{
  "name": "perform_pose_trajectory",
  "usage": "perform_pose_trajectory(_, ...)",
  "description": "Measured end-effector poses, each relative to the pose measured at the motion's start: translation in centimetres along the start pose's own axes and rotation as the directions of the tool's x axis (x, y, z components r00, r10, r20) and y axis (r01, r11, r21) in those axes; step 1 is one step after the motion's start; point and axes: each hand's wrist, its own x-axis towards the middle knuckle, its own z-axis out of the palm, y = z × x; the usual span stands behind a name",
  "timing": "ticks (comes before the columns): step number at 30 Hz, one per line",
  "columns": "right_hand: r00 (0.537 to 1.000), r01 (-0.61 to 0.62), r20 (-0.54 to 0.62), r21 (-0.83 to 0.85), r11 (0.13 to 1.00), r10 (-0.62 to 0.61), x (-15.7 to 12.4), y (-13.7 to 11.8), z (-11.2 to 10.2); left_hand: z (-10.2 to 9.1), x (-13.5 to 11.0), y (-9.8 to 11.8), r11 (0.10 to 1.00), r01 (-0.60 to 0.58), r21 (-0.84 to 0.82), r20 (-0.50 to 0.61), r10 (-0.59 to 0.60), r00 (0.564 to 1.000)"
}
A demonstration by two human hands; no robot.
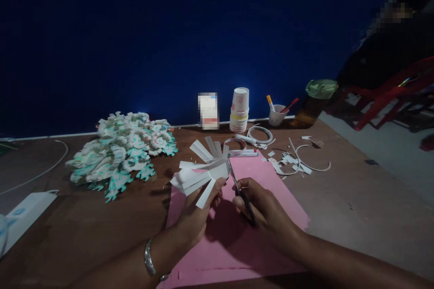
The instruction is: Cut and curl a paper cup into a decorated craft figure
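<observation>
My left hand is closed on a white paper cup whose wall is slit into several strips that fan outward. My right hand grips black-handled scissors, and their blades reach up to the cup's right side. Both hands hover over a pink paper sheet lying on the brown table. A silver bangle circles my left wrist.
A heap of cut white-and-teal paper cups lies at the left. By the blue wall stand a stack of paper cups, a cup holding pens and a bottle. Paper scraps and rim rings lie right. Red chairs stand far right.
</observation>
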Motion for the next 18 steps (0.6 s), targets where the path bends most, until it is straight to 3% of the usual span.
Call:
perform_pose_trajectory(7, 1.0, 0.006, -0.011, 0.047, 0.999, -0.005, -0.08, -0.16, 0.12, -0.09, 0.31, 0.04, 0.998, 0.065, 0.015, 0.049, -0.065, 0.997)
perform_pose_trajectory(18, 0.995, 0.079, -0.055, -0.078, 0.994, -0.084, -0.2, 0.72, 0.56, 0.24, -0.07, 0.04, 0.987, 0.117, -0.109, 0.073, -0.109, 0.991)
